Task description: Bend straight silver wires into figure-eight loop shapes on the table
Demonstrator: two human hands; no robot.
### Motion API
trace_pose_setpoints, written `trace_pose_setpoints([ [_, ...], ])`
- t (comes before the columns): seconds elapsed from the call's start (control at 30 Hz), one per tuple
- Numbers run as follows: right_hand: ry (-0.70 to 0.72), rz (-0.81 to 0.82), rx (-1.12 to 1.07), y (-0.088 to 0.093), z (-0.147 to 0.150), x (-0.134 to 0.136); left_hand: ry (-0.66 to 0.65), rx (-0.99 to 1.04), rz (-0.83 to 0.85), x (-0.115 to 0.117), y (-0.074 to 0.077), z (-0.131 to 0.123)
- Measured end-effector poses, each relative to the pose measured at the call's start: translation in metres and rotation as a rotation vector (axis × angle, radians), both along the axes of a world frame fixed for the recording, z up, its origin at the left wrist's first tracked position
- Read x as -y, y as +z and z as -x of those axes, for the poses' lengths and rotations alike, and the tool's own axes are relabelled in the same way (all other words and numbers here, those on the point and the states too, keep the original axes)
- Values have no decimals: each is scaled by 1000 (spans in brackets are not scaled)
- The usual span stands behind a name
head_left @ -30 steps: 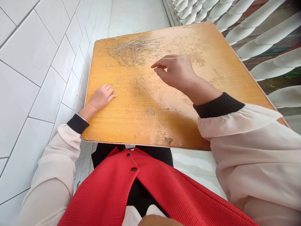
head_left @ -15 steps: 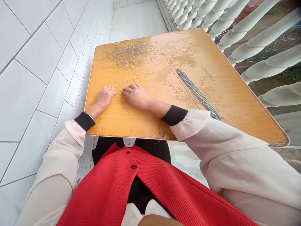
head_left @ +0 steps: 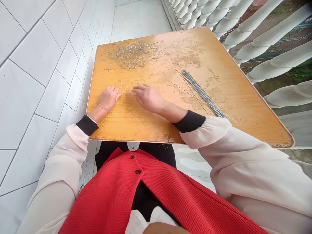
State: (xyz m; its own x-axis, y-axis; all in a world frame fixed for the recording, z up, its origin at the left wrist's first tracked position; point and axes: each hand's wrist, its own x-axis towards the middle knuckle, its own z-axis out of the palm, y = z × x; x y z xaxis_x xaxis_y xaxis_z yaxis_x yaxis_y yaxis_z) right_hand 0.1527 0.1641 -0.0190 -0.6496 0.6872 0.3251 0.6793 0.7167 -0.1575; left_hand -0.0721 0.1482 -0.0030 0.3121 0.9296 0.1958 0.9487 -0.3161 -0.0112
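Observation:
A thin bent wire [head_left: 126, 81], curved into several small loops, lies on the wooden table [head_left: 156, 126]. At its left end, my left hand [head_left: 108, 98] rests with curled fingers and the thumb against the wire; the exact contact is hard to make out. My right hand [head_left: 150, 98] hovers just right of the loops, palm down, fingers stretched out and holding nothing that shows. Beyond both hands, a tangled pile of curled wires [head_left: 134, 55] covers the table's far left part.
A bundle of straight grey wires [head_left: 202, 92] lies diagonally on the right, with a few loose thin strands beside it. A white tiled wall [head_left: 48, 65] runs close along the left. White balusters [head_left: 263, 48] line the right side.
My right hand has lifted off the wire and shifted slightly right, its fingers straightening. More of the loops now show between the hands. My left hand stays nearly in place.

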Motion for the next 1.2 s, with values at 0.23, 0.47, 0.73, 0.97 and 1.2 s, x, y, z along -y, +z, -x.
trace_pose_setpoints([
  [0.23, -213, 3, -164, 7, -68, -4, 63, 41, -5, 7, 12, 11],
  [0.47, -5, 11, 7, -10, -48, 12, -34, 64, 58, 10, 0, 13],
  [0.73, 105, 62, 57, -11, -18, 17, -212, 78, 92, 8, -13, 2],
  [0.97, 90, 89, 59, -17, -6, 5, -218, 81, 135, 5, -20, -3],
  [1.2, 118, 90, 57, -8, -3, 10, -210, 86, 136, 6, -17, -7],
])
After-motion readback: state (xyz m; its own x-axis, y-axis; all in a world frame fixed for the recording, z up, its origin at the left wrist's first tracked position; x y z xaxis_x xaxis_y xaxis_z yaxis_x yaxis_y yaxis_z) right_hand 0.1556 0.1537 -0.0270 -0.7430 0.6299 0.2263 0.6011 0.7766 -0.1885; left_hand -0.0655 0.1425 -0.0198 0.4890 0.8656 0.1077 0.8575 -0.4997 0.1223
